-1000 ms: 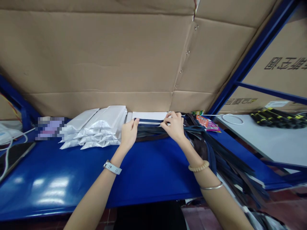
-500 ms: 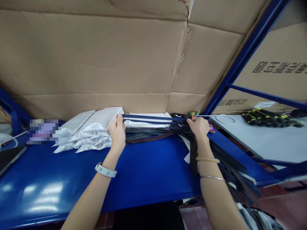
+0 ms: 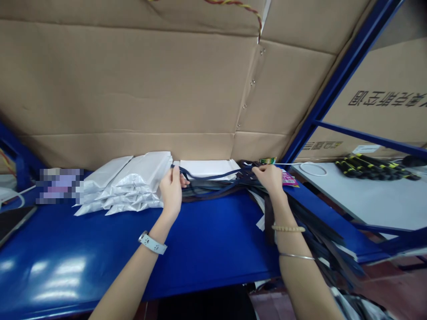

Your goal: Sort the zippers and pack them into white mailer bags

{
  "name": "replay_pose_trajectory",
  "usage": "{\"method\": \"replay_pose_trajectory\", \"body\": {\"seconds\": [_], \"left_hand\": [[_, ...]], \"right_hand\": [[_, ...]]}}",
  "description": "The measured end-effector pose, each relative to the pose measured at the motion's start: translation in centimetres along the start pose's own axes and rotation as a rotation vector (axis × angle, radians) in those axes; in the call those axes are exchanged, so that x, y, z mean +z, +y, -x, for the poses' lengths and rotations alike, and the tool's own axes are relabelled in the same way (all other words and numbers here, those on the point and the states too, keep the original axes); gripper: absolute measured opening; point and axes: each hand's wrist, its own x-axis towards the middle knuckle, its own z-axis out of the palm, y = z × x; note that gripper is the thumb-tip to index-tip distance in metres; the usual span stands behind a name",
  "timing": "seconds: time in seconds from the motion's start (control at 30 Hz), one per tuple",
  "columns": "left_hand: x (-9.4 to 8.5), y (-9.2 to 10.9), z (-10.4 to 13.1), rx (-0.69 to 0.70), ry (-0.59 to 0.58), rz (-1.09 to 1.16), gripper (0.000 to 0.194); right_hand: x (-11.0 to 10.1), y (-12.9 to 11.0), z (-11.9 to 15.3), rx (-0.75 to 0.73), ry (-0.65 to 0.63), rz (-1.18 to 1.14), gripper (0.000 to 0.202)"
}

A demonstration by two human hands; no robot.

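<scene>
A narrow navy blue fabric strip (image 3: 204,178) runs between my two hands in slack, curved lengths. My left hand (image 3: 171,193) pinches its left end, beside the pile of white plastic packets (image 3: 140,178). On the other side, my right hand (image 3: 271,178) closes its fingertips on the strip above a heap of dark strips. More grey, brown and black strips (image 3: 300,218) hang over the right part of the blue table (image 3: 213,244). Behind the held strip lies a flat white packet (image 3: 208,169).
A cardboard wall (image 3: 133,84) rises behind the table, with a blue metal frame (image 3: 336,84) at right. A phone-like dark device (image 3: 15,220) lies at far left. On the grey side table (image 3: 336,189) are black-and-yellow bundled items (image 3: 373,168) and a white cable (image 3: 313,169).
The navy strip has gone from pulled straight to slack. My left hand has moved a little right and my right hand slightly left, bringing them closer together.
</scene>
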Motion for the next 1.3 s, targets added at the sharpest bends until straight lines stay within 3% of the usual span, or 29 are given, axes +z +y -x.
{"method": "replay_pose_trajectory", "body": {"seconds": [0.1, 0.27, 0.4, 0.57, 0.83, 1.07, 1.2, 1.3], "left_hand": [[0.5, -0.7, 0.7, 0.0, -0.117, -0.071, 0.032], [1.1, -1.0, 2.0, 0.054, -0.4, -0.266, 0.029], [1.6, -1.3, 2.6, 0.073, -0.523, -0.354, 0.028], [1.7, -1.1, 2.8, 0.179, -0.59, -0.491, 0.021], [0.5, 0.7, 3.1, 0.456, -0.634, -0.802, 0.024], [-1.8, 2.9, 5.5, 0.602, -0.723, -0.97, 0.023], [-4.1, 3.5, 6.6, 0.604, -0.706, -1.056, 0.022], [-7.0, 3.3, 7.1, 0.558, -0.655, -1.117, 0.025]], "right_hand": [[0.6, -2.9, 1.3, -0.156, -0.216, -0.312, 0.035], [1.6, -7.9, 4.7, -0.275, -0.535, -0.838, 0.053], [2.4, -9.9, 6.5, -0.285, -0.63, -1.039, 0.054], [3.1, -10.2, 7.2, -0.188, -0.727, -1.187, 0.051], [2.0, -10.3, 8.7, -0.278, -0.686, -1.132, 0.041], [-0.4, -9.3, 12.1, -0.291, -0.646, -1.102, 0.03], [-2.1, -7.4, 12.9, -0.176, -0.548, -1.161, 0.03], [-3.6, -4.8, 12.6, -0.07, -0.434, -1.204, 0.033]]}}
